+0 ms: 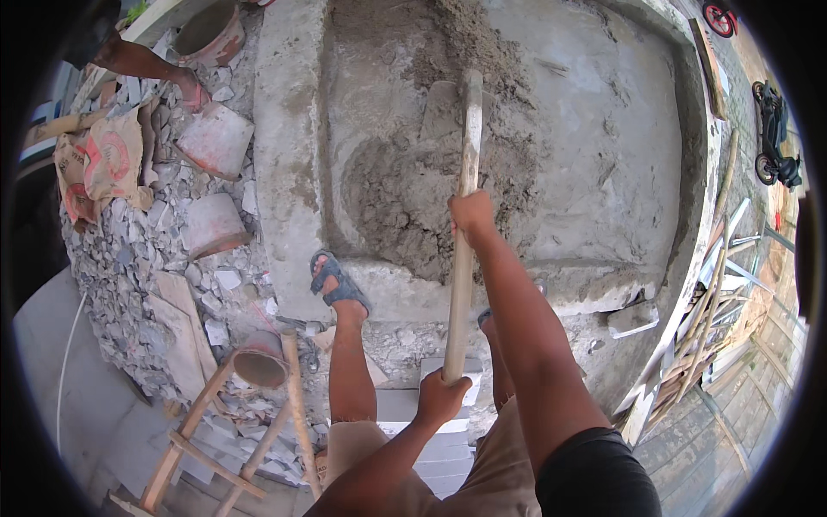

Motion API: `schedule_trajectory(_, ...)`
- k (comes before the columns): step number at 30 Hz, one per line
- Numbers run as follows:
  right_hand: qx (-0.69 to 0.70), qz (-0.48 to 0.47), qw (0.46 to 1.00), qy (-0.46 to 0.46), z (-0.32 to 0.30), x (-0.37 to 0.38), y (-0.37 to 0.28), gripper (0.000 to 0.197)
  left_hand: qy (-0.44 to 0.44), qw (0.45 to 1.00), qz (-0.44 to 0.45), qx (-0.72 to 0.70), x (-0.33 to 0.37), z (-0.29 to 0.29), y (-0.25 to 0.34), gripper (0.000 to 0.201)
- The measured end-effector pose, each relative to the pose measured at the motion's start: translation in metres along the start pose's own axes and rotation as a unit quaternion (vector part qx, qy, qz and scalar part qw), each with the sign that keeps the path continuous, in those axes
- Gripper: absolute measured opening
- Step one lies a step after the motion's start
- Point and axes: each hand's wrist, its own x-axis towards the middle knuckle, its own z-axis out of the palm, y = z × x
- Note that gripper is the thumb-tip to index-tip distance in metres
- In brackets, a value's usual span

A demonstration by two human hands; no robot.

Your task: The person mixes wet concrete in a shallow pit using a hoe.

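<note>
A hoe with a long, pale wooden handle [466, 250] runs up the middle of the view. My left hand [444, 401] is wrapped round its lower end, close to my body. Higher up the handle, my right hand [472, 215] grips it with the arm stretched forward. The hoe's blade [439, 110], smeared grey, is at the far end among the wet mortar. That mortar [413, 202] lies heaped and churned inside a shallow concrete trough [293, 146] with raised edges.
My sandalled left foot [338, 284] stands on the trough's near edge. Rubble [138, 267], buckets [214, 226] and torn paper sacks [112, 164] lie to the left, where another person's leg [151, 65] shows. A wooden ladder [233, 431] is lower left; poles [711, 293] and a motorbike [773, 138] are right.
</note>
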Motion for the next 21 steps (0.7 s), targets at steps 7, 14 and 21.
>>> schedule_trajectory(7,-0.008,0.122,0.992,-0.041,0.005,-0.148,0.118,0.034,0.015,0.995,-0.092,0.021,-0.144,0.046,-0.108,0.031)
schedule_trajectory(14,-0.022,-0.097,0.993,-0.071,0.017,-0.147,0.004,0.030,0.044,0.997,-0.056,-0.039,-0.080,0.040,-0.068,0.022)
schedule_trajectory(21,-0.123,-0.043,0.985,-0.109,0.064,-0.027,-0.024,0.031,-0.004,0.964,-0.092,-0.249,-0.005,0.021,-0.013,0.019)
